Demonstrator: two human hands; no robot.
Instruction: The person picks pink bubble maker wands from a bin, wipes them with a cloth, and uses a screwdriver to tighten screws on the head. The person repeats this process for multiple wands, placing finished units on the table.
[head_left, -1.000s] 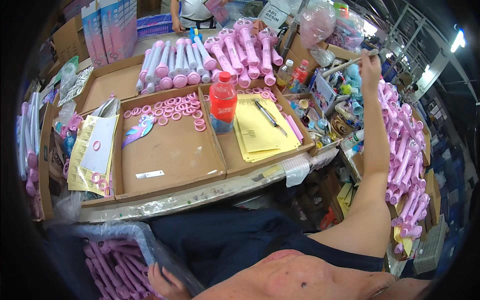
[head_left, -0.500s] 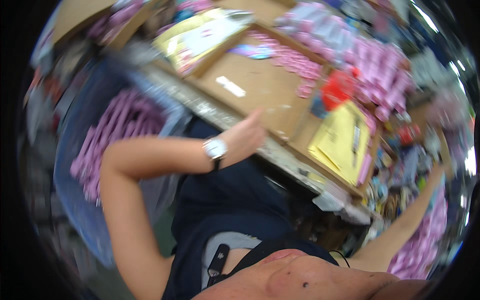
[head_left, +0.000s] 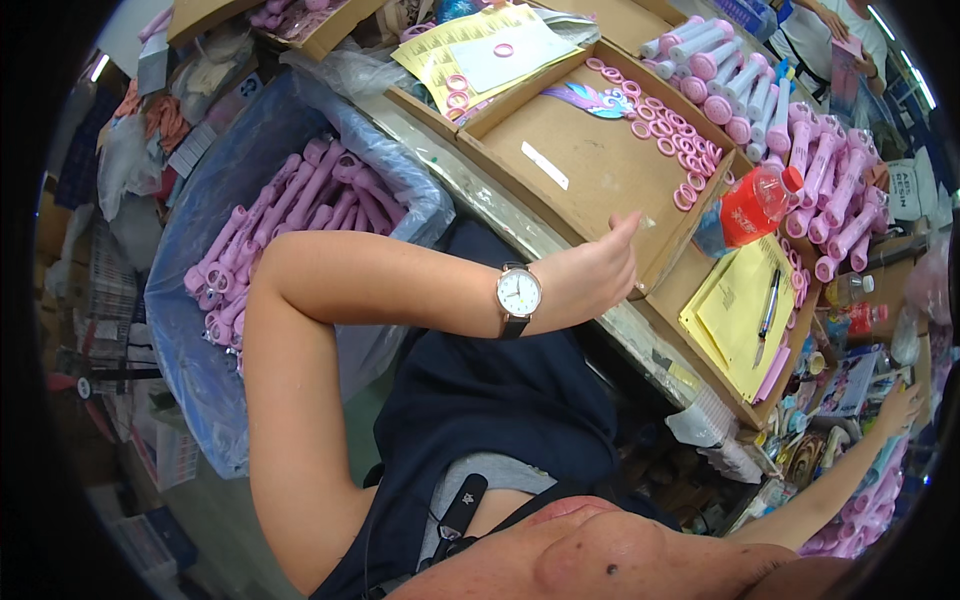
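My left hand (head_left: 588,278), below a wristwatch, is at the near edge of a shallow cardboard tray (head_left: 490,140). Its thumb stands up apart from the partly curled fingers, and nothing shows in it. Inside the tray lie several pink rings (head_left: 672,130), a purple-blue decorated piece (head_left: 597,99) and a white strip (head_left: 545,166). Far to the right, my right hand (head_left: 898,408) reaches out over the cluttered side, beside a pile of pink wand-like tubes (head_left: 868,512). Its fingers look stretched out, small near the picture's rim, and I make out nothing held.
A blue-lined bin (head_left: 180,330) holds pink plastic handles (head_left: 300,200) at my left. A red-labelled bottle (head_left: 750,208) leans beside yellow papers (head_left: 735,310) with a pen (head_left: 770,305). Pink-and-clear tubes (head_left: 715,65) are stacked behind. Another person (head_left: 835,50) stands at the far right.
The view has shifted and sharpened, so the tray and bin appear farther right and higher. My left hand still stays by the tray edge; my right arm is still stretched to the right, its hand lower.
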